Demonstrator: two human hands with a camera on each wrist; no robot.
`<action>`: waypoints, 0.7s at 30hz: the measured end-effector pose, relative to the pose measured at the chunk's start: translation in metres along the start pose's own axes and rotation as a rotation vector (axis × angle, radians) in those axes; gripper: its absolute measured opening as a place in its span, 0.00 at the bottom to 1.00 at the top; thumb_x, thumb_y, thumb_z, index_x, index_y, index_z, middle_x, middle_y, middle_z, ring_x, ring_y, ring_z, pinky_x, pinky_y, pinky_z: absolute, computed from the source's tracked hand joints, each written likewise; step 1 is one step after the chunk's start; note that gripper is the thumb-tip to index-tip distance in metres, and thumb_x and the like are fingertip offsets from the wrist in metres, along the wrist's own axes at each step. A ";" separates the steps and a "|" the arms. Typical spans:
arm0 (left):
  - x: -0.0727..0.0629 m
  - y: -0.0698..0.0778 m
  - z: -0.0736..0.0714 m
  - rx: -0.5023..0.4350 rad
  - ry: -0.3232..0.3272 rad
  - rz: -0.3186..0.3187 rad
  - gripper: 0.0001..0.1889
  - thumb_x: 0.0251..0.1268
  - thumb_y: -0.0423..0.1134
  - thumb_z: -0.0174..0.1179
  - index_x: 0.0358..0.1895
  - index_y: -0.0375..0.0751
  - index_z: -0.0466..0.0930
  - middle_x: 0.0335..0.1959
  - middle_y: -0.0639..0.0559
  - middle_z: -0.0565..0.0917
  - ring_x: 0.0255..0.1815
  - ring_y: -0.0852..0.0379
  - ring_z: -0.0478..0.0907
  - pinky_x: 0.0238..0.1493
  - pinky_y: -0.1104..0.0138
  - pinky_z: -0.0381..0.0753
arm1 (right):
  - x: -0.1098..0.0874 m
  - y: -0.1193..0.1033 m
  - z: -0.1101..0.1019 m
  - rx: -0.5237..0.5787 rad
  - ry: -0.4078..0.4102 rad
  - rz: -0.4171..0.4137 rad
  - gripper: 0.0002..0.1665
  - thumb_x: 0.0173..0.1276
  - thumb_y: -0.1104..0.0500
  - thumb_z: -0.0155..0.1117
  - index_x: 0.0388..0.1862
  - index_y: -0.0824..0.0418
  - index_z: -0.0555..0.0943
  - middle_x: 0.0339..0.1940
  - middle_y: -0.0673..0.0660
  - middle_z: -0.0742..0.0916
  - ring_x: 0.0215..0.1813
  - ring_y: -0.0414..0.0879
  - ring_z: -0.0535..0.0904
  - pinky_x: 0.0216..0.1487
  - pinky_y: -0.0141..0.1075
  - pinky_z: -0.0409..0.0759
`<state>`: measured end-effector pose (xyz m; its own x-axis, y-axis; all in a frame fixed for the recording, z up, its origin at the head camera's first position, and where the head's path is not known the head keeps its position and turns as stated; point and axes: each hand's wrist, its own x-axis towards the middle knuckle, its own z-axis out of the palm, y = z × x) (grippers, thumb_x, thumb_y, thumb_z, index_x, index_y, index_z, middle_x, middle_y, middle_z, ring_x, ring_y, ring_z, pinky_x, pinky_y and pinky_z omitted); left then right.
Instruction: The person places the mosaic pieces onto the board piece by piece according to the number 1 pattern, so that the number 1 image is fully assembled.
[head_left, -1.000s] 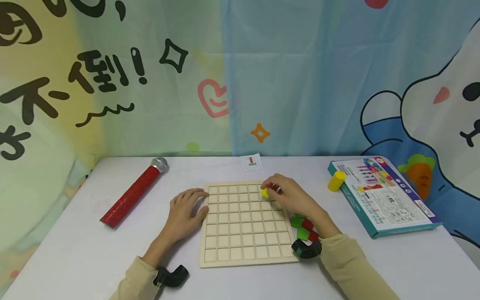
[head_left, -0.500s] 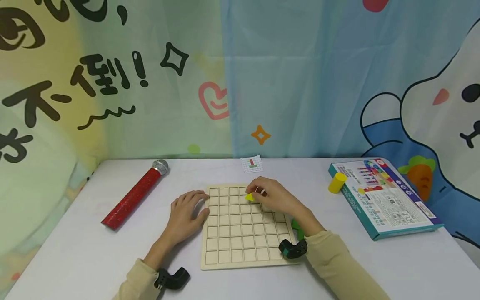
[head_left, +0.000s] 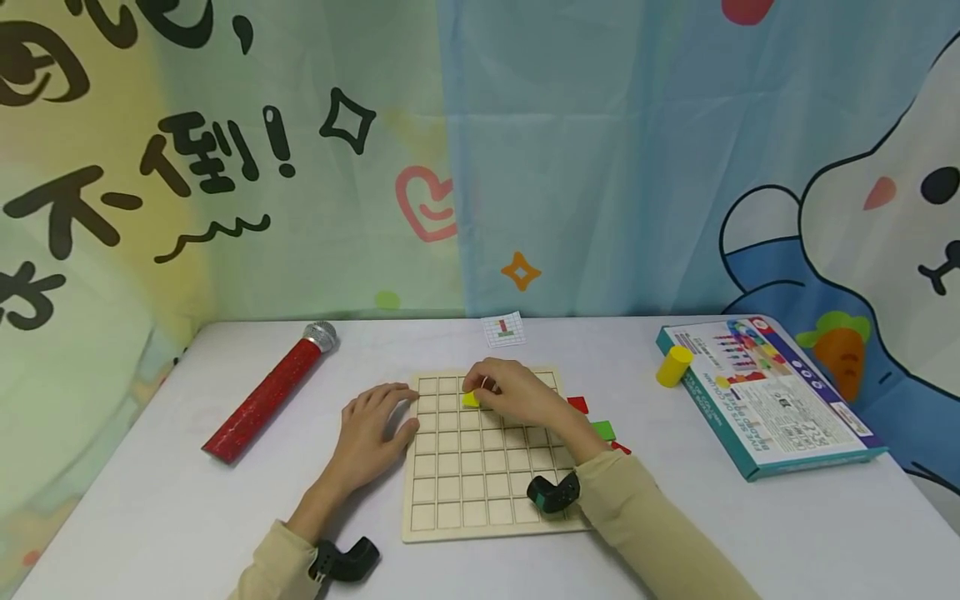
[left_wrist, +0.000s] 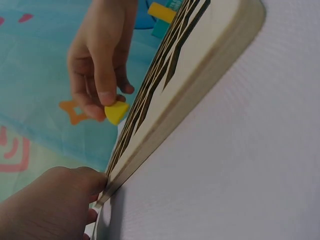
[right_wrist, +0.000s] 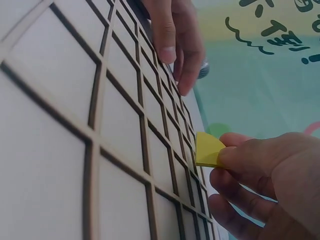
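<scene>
A light wooden board (head_left: 450, 512) with a grid of square recesses lies flat on the table. Above its far rows, my right hand (head_left: 517, 392) pinches a small yellow quarter-circle tile (right_wrist: 207, 150) between thumb and fingertips. In the left wrist view this tile (left_wrist: 116, 113) appears just off the board's surface. My left hand (head_left: 372, 425) rests at the board's left edge, with thumb and fingertips touching the rim. Beside the board's right edge lie red tiles (head_left: 577, 404) and a green tile (head_left: 603, 430), partly hidden by my right forearm.
A red microphone (head_left: 262, 396) with a silver head lies at the left. Behind the board is a small gridded card (head_left: 503, 330) with a red and green figure. At the right, a yellow cylinder (head_left: 674, 367) touches a flat printed box (head_left: 780, 400).
My right hand has carried the yellow tile leftward along the board's far rows. Its forearm now uncovers a red tile by the board's right edge. My left hand stays in place.
</scene>
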<state>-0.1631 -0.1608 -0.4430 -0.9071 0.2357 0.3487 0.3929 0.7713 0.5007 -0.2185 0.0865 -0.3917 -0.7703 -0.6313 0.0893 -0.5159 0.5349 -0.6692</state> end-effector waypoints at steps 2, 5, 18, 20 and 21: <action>0.000 0.000 0.000 0.004 0.000 -0.003 0.19 0.62 0.43 0.59 0.56 0.46 0.76 0.60 0.47 0.75 0.65 0.44 0.65 0.61 0.44 0.56 | 0.003 0.000 0.003 -0.005 -0.001 0.006 0.08 0.69 0.64 0.55 0.42 0.59 0.80 0.41 0.53 0.85 0.41 0.43 0.79 0.42 0.32 0.77; -0.001 0.000 0.000 0.009 0.001 -0.005 0.19 0.63 0.44 0.59 0.57 0.46 0.76 0.60 0.48 0.75 0.65 0.44 0.65 0.61 0.44 0.56 | 0.006 0.001 0.006 -0.028 0.000 0.017 0.08 0.69 0.64 0.55 0.42 0.58 0.81 0.41 0.53 0.85 0.41 0.42 0.79 0.42 0.32 0.77; 0.000 0.000 0.001 0.011 0.006 -0.001 0.19 0.62 0.44 0.59 0.57 0.47 0.76 0.60 0.48 0.75 0.65 0.44 0.65 0.60 0.43 0.56 | 0.008 0.001 0.013 -0.144 0.011 -0.037 0.07 0.68 0.64 0.57 0.36 0.57 0.82 0.34 0.51 0.79 0.31 0.40 0.68 0.34 0.30 0.68; 0.000 0.000 0.001 0.012 0.004 -0.002 0.19 0.62 0.44 0.59 0.57 0.47 0.76 0.60 0.48 0.75 0.65 0.44 0.65 0.60 0.43 0.56 | 0.008 0.001 0.013 -0.141 0.008 -0.029 0.07 0.68 0.64 0.57 0.36 0.56 0.82 0.34 0.51 0.79 0.31 0.40 0.68 0.34 0.30 0.68; 0.000 0.000 0.001 0.012 0.003 -0.003 0.19 0.62 0.44 0.59 0.57 0.47 0.76 0.60 0.48 0.75 0.65 0.44 0.65 0.60 0.43 0.56 | 0.007 0.001 0.012 -0.139 0.008 -0.026 0.07 0.68 0.64 0.57 0.36 0.56 0.82 0.34 0.51 0.79 0.31 0.40 0.68 0.34 0.30 0.68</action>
<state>-0.1631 -0.1600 -0.4442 -0.9079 0.2316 0.3493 0.3881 0.7793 0.4920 -0.2201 0.0755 -0.4010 -0.7584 -0.6422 0.1113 -0.5824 0.5911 -0.5581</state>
